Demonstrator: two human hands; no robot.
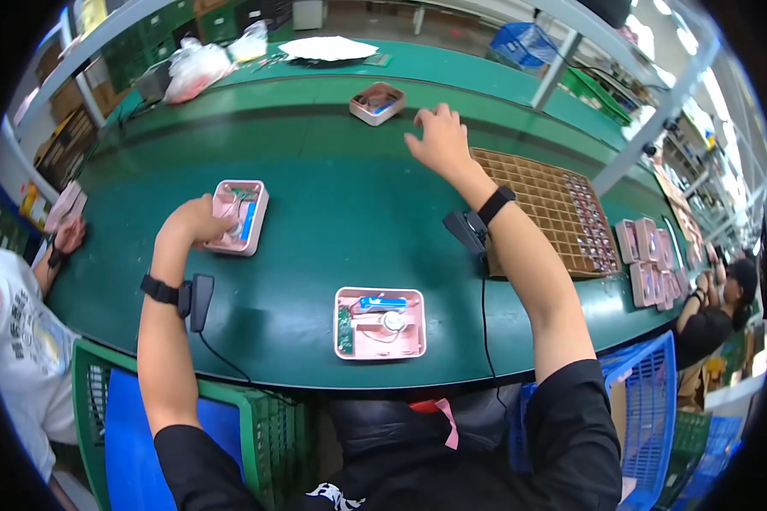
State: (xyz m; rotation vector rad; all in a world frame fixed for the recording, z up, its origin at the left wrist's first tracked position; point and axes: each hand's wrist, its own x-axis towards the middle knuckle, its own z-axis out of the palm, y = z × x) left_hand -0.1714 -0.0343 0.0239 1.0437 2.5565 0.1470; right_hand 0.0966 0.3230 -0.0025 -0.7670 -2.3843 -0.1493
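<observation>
My left hand [196, 220] is closed on the left wall of an open pink plastic case [262, 209]. Inside that case a blue cylindrical battery [249, 221] and a green circuit board show, while my fingers cover part of it. Stretched forward over the bench, my right hand [441, 140] is empty with its fingers apart. Just beyond its fingertips sits another open pink case [377, 103] with parts inside. Directly before me lies a third pink case [379, 351], holding a blue battery [383, 303], a green circuit board [345, 330] and a round white part [393, 321] with wires.
To the right stands a brown partitioned box [533, 204], its right cells filled with small parts. Pink cases [648, 285] are grouped beyond it. Green [268, 434] and blue [648, 409] crates flank my lap. A co-worker's hand [71, 234] holds pink pieces at left.
</observation>
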